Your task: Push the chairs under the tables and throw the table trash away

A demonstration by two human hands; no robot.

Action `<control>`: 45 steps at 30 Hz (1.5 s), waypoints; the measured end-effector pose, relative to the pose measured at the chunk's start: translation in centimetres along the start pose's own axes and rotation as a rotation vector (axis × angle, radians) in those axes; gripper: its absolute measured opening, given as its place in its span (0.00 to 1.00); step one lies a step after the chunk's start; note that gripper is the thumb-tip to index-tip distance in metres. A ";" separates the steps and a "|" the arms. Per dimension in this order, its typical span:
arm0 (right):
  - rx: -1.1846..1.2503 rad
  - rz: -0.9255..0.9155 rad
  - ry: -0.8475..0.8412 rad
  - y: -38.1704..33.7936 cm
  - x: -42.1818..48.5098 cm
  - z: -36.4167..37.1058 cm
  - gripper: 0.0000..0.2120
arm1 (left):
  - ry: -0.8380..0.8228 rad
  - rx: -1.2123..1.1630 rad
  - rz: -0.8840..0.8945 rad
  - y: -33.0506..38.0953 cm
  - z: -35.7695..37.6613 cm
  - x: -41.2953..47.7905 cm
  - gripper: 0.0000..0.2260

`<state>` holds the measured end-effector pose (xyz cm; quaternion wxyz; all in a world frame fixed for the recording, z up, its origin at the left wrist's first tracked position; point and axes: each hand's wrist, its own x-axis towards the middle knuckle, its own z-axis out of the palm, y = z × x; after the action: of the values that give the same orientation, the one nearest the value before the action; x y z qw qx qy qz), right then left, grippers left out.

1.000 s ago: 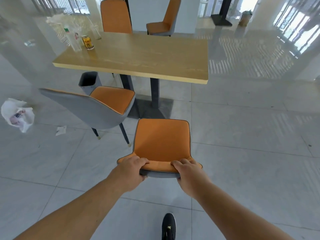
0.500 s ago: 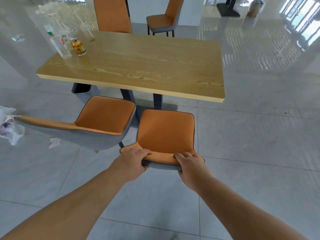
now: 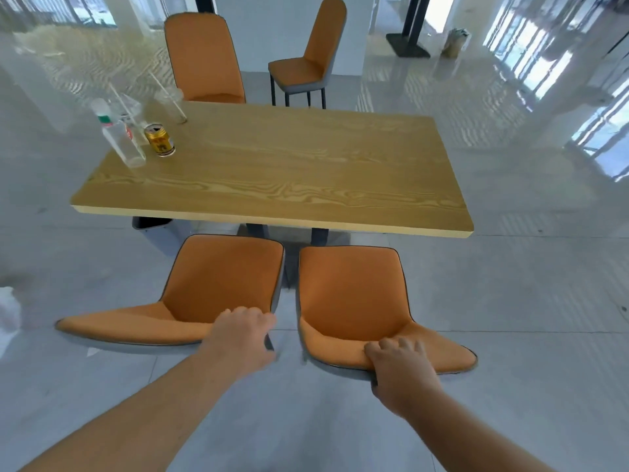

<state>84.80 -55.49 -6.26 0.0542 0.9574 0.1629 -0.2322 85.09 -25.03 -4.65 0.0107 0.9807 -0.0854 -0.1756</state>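
Head view: bright hall, glossy grey tile floor (image 3: 510, 335), glass walls at the edges. Wooden counter (image 3: 272, 178) sits mid-frame on dark pedestal legs.

2 orange chairs on the near side, seats facing the counter, neither tucked: front seat edges sit just short of the counter's near edge. Right chair (image 3: 354, 294) is square to the counter. Left chair (image 3: 218, 281) is rotated, its backrest swinging out to the left, so it needs straightening before it slides in.

Right hand (image 3: 401, 366) is clamped over the top of the right chair's backrest, fingers curled on the orange side; top-edge grip makes sense for pushing it forward. Left hand (image 3: 241, 335) rests on the right end of the left chair's backrest, fingers loosely curled, not clearly closed on it; looks placed to lever that end round.

Trash is bunched at the counter's far-left corner: clear bottle (image 3: 119, 137), gold can (image 3: 160, 139) just beside it, clear cups with straws (image 3: 166, 103) behind. Untouched, so that step is pending.

Far side: 1 chair (image 3: 204, 59) close to the counter, another (image 3: 306, 63) standing well back.

Something white at the left edge, cut off; can't identify.
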 end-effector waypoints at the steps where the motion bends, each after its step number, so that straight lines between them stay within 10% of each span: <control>1: 0.031 -0.032 0.006 -1.9 0.7 -0.2 0.14 | 0.009 0.050 -0.048 -3.0 0.0 -0.5 0.20; 5: 0.056 -0.023 0.077 -5.7 2.4 0.2 0.10 | -0.034 0.016 -0.210 -12.0 2.2 -3.2 0.17; 22: 0.006 -0.266 0.042 -10.1 2.7 0.5 0.09 | 0.207 -0.038 0.252 -13.4 5.7 -4.3 0.21; 27: 0.064 -0.210 -0.074 -9.6 2.7 -0.9 0.17 | -0.027 0.035 0.115 -13.0 3.9 -4.0 0.15; 29: 0.138 -0.121 -0.102 -9.2 2.4 -3.3 0.31 | -0.142 0.012 0.035 -11.9 0.6 -3.1 0.28; 45: 0.068 0.232 1.177 22.6 -23.1 -45.8 0.43 | 0.909 -0.075 0.303 20.8 -54.2 -1.5 0.42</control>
<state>92.59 -75.15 45.63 -0.0509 0.9379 0.0524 0.3392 99.07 -45.75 47.79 0.1078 0.9336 -0.2076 0.2714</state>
